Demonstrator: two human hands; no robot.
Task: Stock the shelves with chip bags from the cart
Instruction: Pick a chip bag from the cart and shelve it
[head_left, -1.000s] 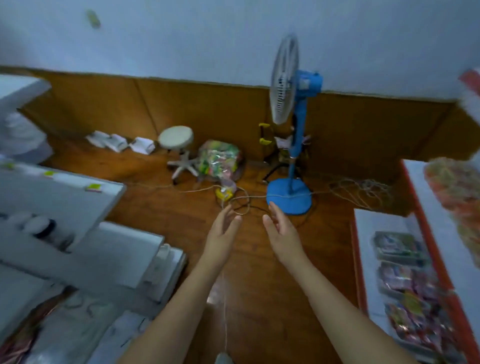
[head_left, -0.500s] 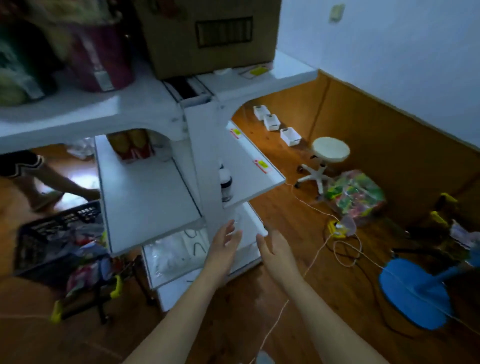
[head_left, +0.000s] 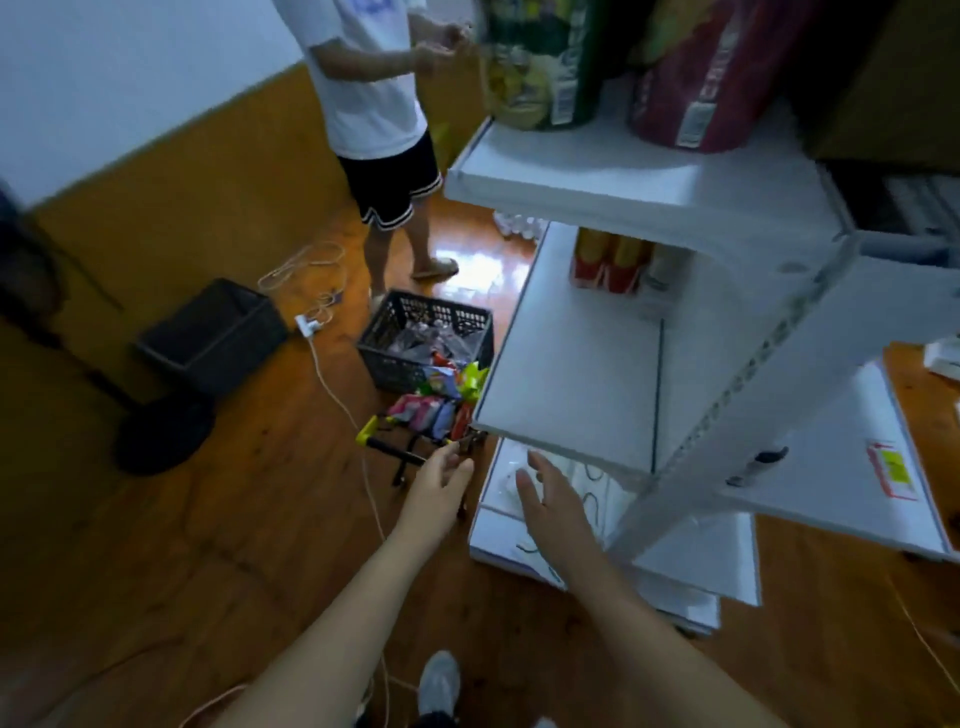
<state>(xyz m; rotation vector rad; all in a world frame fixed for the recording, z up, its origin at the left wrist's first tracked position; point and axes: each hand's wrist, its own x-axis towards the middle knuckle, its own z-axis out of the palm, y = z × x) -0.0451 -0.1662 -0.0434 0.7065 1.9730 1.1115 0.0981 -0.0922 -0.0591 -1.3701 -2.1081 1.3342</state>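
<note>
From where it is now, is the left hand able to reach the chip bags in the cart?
Probably yes. The left hand is open and holds nothing, just at the cart's yellow handle. The chip bags lie beyond it, uncovered. Only the white shelf's corner overhangs them on the right.

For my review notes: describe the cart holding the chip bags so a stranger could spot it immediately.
Start at the white shelving unit on the right and drop to the floor at the middle shelf's near left corner. There stands the cart, heaped with bright snack bags. Unlike the two black crates beside it, it has a yellow-tipped handle, just by the left hand.
</note>
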